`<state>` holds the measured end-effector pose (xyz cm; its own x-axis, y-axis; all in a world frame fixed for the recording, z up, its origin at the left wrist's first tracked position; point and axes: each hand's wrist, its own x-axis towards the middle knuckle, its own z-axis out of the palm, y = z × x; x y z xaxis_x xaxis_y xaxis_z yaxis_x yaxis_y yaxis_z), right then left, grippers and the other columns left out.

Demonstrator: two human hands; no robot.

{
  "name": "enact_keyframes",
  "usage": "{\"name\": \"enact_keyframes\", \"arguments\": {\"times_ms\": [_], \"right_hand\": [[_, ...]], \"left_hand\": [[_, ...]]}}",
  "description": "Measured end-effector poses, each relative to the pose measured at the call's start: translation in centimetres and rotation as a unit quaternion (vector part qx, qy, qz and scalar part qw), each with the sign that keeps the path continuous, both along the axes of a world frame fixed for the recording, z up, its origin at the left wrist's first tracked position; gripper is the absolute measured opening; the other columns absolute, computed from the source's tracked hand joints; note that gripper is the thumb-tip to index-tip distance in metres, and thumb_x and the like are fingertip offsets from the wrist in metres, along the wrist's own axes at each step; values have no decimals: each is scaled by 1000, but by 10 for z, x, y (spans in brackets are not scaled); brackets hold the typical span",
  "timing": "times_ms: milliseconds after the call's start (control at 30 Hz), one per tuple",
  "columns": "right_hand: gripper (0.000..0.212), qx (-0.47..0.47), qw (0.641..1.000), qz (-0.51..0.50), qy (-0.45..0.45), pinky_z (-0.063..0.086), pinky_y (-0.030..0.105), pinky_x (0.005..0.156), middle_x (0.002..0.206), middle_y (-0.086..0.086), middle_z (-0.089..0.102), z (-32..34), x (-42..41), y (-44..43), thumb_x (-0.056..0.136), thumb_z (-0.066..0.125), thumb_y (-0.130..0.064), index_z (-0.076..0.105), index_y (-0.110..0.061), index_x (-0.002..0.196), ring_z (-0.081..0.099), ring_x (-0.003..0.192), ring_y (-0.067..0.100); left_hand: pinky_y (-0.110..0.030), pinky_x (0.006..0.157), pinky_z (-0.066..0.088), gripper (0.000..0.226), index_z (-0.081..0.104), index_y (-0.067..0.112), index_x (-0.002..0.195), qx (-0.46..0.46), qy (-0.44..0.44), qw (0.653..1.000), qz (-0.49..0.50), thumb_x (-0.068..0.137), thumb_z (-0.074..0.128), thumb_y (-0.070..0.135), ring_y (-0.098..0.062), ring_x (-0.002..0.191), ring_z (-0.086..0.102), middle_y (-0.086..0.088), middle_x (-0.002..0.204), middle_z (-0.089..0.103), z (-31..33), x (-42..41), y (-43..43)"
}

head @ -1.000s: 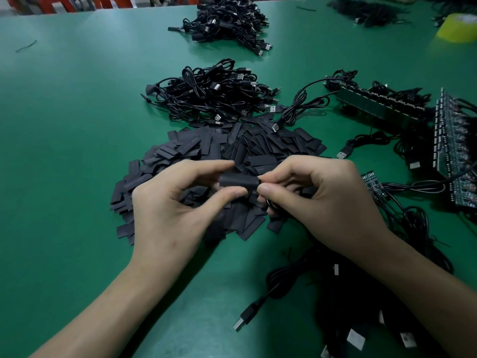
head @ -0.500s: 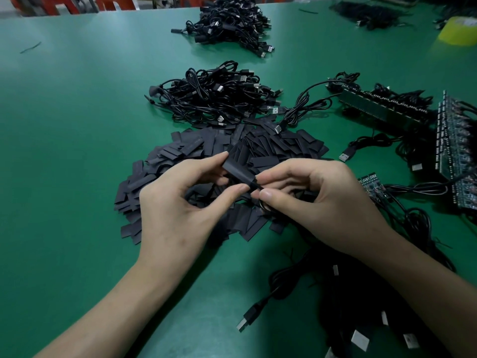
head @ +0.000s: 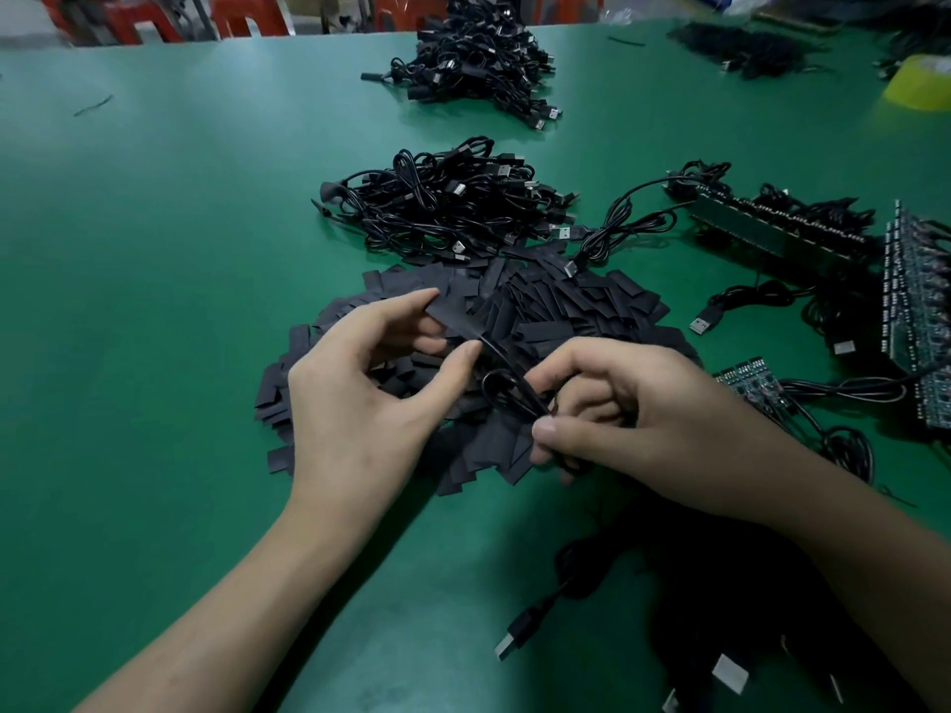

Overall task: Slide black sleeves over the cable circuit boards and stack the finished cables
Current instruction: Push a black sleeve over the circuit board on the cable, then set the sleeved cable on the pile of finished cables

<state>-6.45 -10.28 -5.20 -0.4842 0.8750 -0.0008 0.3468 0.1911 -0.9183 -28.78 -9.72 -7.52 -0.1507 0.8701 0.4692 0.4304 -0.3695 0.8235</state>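
A green table [head: 154, 249] fills the frame, with a broad pile of loose black sleeves [head: 566, 311] at its centre and a heap of coiled cables [head: 442, 208] just above. Over the pile, the left hand [head: 355, 403] pinches one sleeve [head: 453, 313] between thumb and forefinger; the right hand [head: 643, 419], fingers curled, grips the looped black cable [head: 502, 388] running from that sleeve
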Motion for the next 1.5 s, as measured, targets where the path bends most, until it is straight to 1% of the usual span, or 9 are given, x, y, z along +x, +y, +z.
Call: {"name": "enact_keyframes", "arguments": {"times_ms": [167, 300, 467, 600, 767, 1000, 1233, 1367, 1500], "right_hand": [[8, 39, 996, -67, -45, 60, 30, 55, 79, 1, 77, 35, -4, 27, 96, 69, -21, 66, -23, 103, 73, 57, 22], [11, 181, 957, -95, -208, 44, 7, 50, 67, -9, 71, 66, -35, 82, 95, 70, -29, 71, -25, 106, 66, 50, 3], [30, 250, 923, -117, -268, 56, 35, 89, 108, -1, 68, 81, -93, 166, 92, 72, -36, 69, -22, 119, 68, 82, 12], [61, 255, 900, -100, -338, 47, 35, 104, 143, 8, 56, 75, -126, 216, 92, 73, -25, 49, -19, 148, 56, 126, 28], [58, 276, 866, -95, -406, 48, 41, 97, 143, 14, 54, 50, -137, 222, 94, 58, -2, 48, -18, 148, 55, 126, 36], [49, 354, 858, -94, -360, 37, 45, 113, 143, 7, 51, 47, -103, 166, 98, 60, -17, 51, -19, 146, 49, 131, 30], [10, 237, 876, -24, -420, 55, 35, 87, 98, -13, 68, 66, -14, 84, 93, 70, -34, 72, -31, 102, 66, 95, 12], [27, 115, 840, 25, -529, 54, 38, 93, 105, -13, 67, 56, 26, 51, 88, 72, -49, 68, -33, 109, 64, 98, 12], [21, 95, 843, 56, -527, 48, 37, 99, 109, -20, 56, 42, 44, 30, 91, 65, -52, 66, -37, 106, 58, 106, 10]], "left_hand": [[-30, 88, 56, 59, 64, 21, 133, -16, -6, 1000, 2, 80, 80, 43, -14, 97, 67, 9, 111, 70, -1, 0, 3], [-30, 86, 55, 52, 63, 17, 131, -5, 53, 998, -18, 85, 78, 37, -14, 94, 65, 8, 110, 67, -3, 3, 3], [-25, 85, 51, 39, 67, 19, 123, 0, 121, 991, -60, 88, 78, 33, -9, 95, 63, 10, 104, 65, -2, 5, -2], [-21, 86, 48, 39, 67, 20, 122, -1, 143, 987, -77, 88, 77, 34, -8, 96, 60, 12, 104, 64, -4, 4, -2], [-19, 86, 47, 36, 67, 21, 122, -11, 141, 987, -81, 89, 76, 33, -9, 97, 61, 12, 104, 64, -6, 0, 2], [-23, 88, 48, 32, 68, 22, 121, -6, 152, 985, -87, 91, 73, 32, -7, 99, 61, 13, 104, 65, -8, 3, 1], [-25, 87, 49, 26, 69, 22, 118, 0, 159, 983, -92, 93, 72, 28, -7, 98, 62, 13, 101, 66, -8, 4, 0], [-27, 87, 50, 24, 70, 22, 117, 2, 160, 983, -93, 94, 72, 24, -7, 97, 62, 13, 100, 67, -6, 6, -2], [-28, 88, 50, 22, 71, 22, 117, 2, 162, 982, -97, 94, 71, 23, -6, 98, 63, 13, 101, 67, -5, 6, -3]]}}
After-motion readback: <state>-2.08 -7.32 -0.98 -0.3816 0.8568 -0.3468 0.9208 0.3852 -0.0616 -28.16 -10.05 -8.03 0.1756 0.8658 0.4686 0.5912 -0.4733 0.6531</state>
